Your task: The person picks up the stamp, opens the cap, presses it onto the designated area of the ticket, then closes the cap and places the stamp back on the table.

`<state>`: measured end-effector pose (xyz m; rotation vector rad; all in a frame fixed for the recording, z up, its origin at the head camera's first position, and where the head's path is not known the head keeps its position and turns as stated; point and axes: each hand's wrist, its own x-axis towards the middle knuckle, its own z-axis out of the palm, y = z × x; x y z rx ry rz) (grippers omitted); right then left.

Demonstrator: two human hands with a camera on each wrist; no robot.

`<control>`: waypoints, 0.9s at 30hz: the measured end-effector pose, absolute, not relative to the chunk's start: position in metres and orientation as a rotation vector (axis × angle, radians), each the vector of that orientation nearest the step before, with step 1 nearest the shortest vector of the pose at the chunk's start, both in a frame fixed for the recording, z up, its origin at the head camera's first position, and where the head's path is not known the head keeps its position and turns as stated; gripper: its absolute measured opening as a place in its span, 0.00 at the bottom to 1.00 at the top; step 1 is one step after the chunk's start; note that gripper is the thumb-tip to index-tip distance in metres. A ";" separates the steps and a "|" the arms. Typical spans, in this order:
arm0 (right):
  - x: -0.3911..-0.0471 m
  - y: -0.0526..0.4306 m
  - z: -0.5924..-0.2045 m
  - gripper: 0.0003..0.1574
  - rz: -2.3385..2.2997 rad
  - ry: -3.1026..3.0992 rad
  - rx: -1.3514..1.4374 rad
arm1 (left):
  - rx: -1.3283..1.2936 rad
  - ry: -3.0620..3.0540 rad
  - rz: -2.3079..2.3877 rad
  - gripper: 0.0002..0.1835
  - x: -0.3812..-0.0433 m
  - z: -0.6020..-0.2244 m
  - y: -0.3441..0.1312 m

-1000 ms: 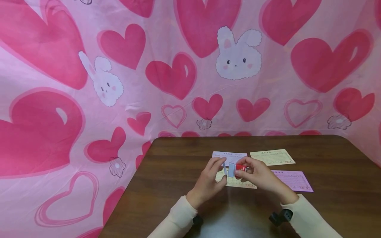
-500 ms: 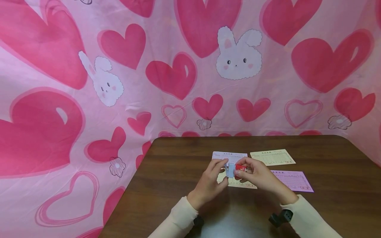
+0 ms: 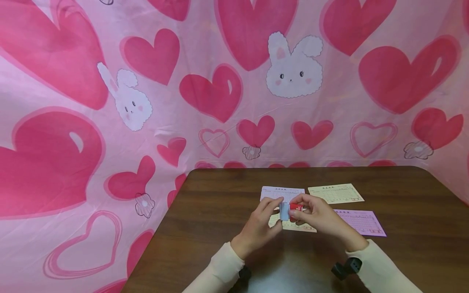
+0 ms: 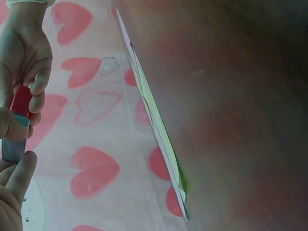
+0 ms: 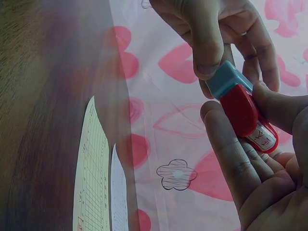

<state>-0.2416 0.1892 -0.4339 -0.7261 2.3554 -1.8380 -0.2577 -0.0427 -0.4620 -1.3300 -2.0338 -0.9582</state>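
Observation:
Above the papers, my right hand [image 3: 320, 215] holds the red body [image 3: 296, 207] of a small hand stamp, thumb on the near side. Its light blue end [image 3: 284, 212] points left. My left hand [image 3: 256, 226] pinches a thin bluish cap at that end between thumb and fingertips; cap and stamp now meet, though whether the cap is fully seated I cannot tell. In the right wrist view, the red body [image 5: 239, 109] carries a white label with red characters, and the left thumb touches the blue part [image 5: 226, 81]. The left wrist view shows both hands on the stamp [image 4: 20, 101].
Printed slips lie on the brown table [image 3: 205, 228]: a lilac one [image 3: 269, 191] and a yellow one [image 3: 294, 226] partly behind the hands, another yellow slip [image 3: 336, 193] at back right, and a purple one [image 3: 362, 222] by the right wrist. A pink heart-patterned cloth [image 3: 220, 49] hangs behind.
My left hand has shifted slightly right, bringing the thin bluish cap from a small gap up against the stamp's blue end. The right hand has stayed nearly still.

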 end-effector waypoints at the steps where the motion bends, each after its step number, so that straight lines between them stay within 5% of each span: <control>1: -0.242 0.189 -0.434 0.20 -1.839 2.351 -0.728 | -1.330 -2.030 -0.949 0.36 -0.258 -0.462 -0.043; 27: -0.244 0.192 -0.436 0.19 -1.824 2.308 -0.781 | -1.340 -2.034 -0.934 0.35 -0.254 -0.459 -0.042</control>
